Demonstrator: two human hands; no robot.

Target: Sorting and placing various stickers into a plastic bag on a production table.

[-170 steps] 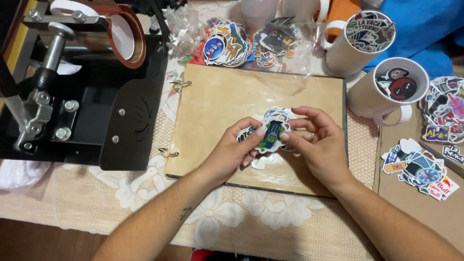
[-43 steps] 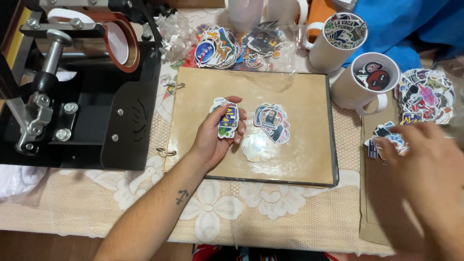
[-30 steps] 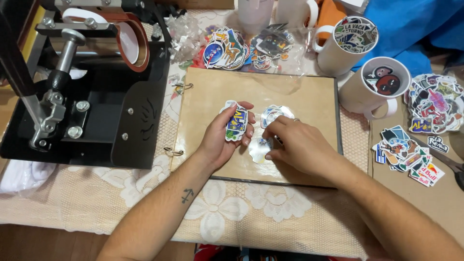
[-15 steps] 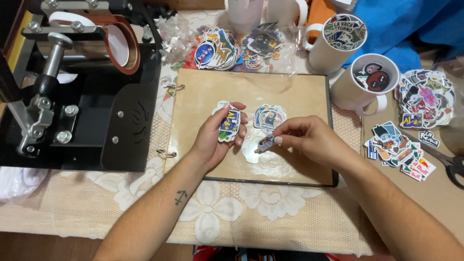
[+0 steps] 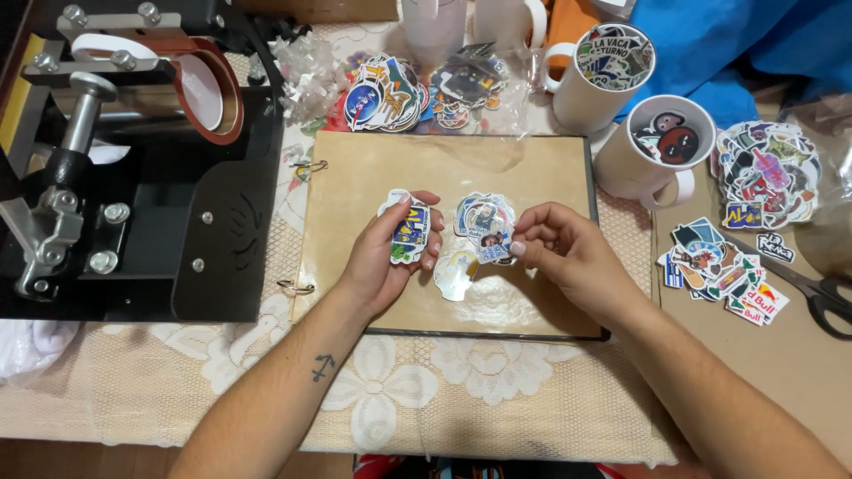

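The left hand [image 5: 390,257] has a blue-and-yellow sticker [image 5: 410,232] lying across its curled fingers over the tan board [image 5: 373,168]. The right hand [image 5: 568,257] has come back from the loose stickers [image 5: 721,273] on the right, and now pinches a small sticker [image 5: 491,248], I think, at the little pile [image 5: 484,222] mid-board, so sorting's moving along. Behind the board: clear sticker bags [image 5: 426,84]; to the right: two white mugs [image 5: 661,151]; far left: black press [image 5: 133,168].
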